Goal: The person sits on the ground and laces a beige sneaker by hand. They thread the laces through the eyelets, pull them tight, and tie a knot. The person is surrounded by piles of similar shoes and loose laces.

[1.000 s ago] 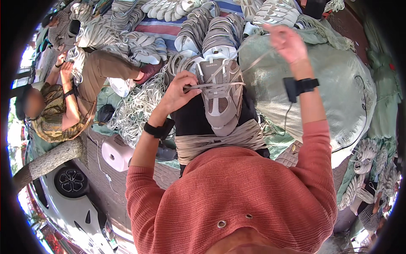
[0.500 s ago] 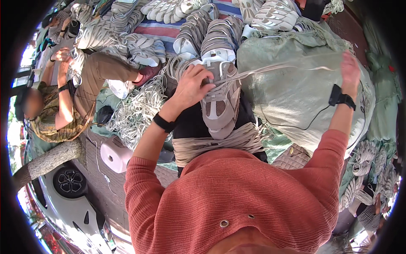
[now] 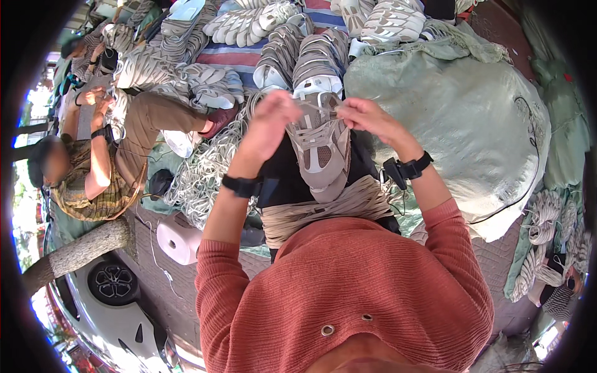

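Note:
A grey-beige sneaker upper lies on my lap, toe toward me, with light laces crossed over its front. At its upper right, my right hand is closed in a pinch on a shoelace by the eyelets. My left hand hovers at the upper left side of the shoe, smeared by motion, so whether its fingers hold the lace does not show. Across my thighs lies a thick bundle of beige laces.
Stacked shoe uppers stand beyond my lap on a striped sheet. A big pale-green sack fills the right. Left are a loose lace heap, a white roll, a seated person, a tree trunk and a car.
My right hand has come back from far right, over the sack, to the shoe's eyelets; the long lace is no longer stretched out. My left hand has shifted slightly left, off the shoe.

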Demonstrator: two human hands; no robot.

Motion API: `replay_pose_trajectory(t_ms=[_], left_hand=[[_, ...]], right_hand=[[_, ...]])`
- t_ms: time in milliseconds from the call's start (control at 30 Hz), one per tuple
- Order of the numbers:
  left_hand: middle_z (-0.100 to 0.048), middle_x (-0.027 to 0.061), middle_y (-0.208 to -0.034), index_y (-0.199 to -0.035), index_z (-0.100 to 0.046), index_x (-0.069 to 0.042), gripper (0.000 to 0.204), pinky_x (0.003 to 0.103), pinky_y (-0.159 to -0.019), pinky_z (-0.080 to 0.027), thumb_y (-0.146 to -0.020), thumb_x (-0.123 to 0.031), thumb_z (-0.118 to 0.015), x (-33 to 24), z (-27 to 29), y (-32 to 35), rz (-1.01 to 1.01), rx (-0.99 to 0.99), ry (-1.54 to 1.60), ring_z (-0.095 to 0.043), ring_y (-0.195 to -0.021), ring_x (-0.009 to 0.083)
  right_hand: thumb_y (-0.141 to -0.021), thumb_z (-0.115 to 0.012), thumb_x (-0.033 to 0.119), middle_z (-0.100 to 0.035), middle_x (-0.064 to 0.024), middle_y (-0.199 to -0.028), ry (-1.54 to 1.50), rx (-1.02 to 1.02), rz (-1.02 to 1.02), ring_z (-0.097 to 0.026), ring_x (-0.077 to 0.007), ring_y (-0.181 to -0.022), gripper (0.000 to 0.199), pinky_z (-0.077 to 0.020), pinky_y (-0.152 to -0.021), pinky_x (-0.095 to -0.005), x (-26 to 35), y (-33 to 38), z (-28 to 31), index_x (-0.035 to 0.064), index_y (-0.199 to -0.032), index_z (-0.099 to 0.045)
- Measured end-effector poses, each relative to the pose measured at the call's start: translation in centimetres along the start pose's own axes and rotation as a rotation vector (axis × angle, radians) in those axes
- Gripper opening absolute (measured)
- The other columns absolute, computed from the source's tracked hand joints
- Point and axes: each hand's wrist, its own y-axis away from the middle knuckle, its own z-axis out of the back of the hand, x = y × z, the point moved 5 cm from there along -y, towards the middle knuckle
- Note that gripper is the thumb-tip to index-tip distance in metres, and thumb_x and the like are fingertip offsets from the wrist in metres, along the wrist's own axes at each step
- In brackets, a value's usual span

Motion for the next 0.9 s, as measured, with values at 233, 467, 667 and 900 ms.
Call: replay_pose_trajectory(t_ms=[233,467,667,900], left_hand=[[-0.054,-0.0003,-0.089,-0.101,-0.055,-0.008,0.007,0.035,-0.093,-0.043,-0.094,-0.008,-0.057,-9.9,15.9,13.2,-0.243,-0.588,0.031,-0.053,-0.087,0.012],[-0.069,0.0147,-0.077,-0.106,-0.063,-0.012,0.028,0.049,-0.068,-0.049,-0.092,-0.035,-0.057,-7.1,16.7,17.0,0.564,-0.514,-1.835,-0.066,-0.077,0.0347],[-0.065,0.0126,-0.086,-0.091,-0.064,-0.003,0.01,0.037,-0.066,-0.049,-0.083,-0.008,-0.067,-2.4,4.8,4.4,-0.294,-0.21,-1.469,-0.062,-0.073,0.0295],[-0.054,0.0042,-0.078,-0.082,-0.061,-0.008,0.016,0.037,-0.073,-0.038,-0.072,-0.009,-0.073,2.6,-2.4,-1.9,-0.298,0.03,-1.588,-0.054,-0.074,0.022]], right_hand=[[-0.097,-0.054,0.026,-0.055,0.0042,-0.073,0.001,-0.055,0.156,-0.048,-0.0046,-0.066,0.025,-0.0383,-0.059,-0.021,-0.9,-0.2,0.1,0.0058,-0.084,-0.062],[-0.089,-0.062,0.021,-0.062,-0.0019,-0.076,0.524,-0.475,0.647,-0.06,-0.0153,-0.07,0.011,-0.0391,-0.068,-0.0303,0.2,-1.3,-1.1,0.0117,-0.084,-0.064],[-0.088,-0.062,0.027,-0.056,-0.0017,-0.064,0.859,-0.486,0.587,-0.057,-0.022,-0.065,0.015,-0.032,-0.069,-0.037,-1.0,0.8,-2.7,0.0166,-0.078,-0.06],[-0.086,-0.064,0.029,-0.058,-0.0019,-0.058,0.682,-0.46,0.477,-0.058,-0.0238,-0.056,0.017,-0.037,-0.069,-0.037,-3.0,1.2,-2.0,0.0135,-0.078,-0.063]])
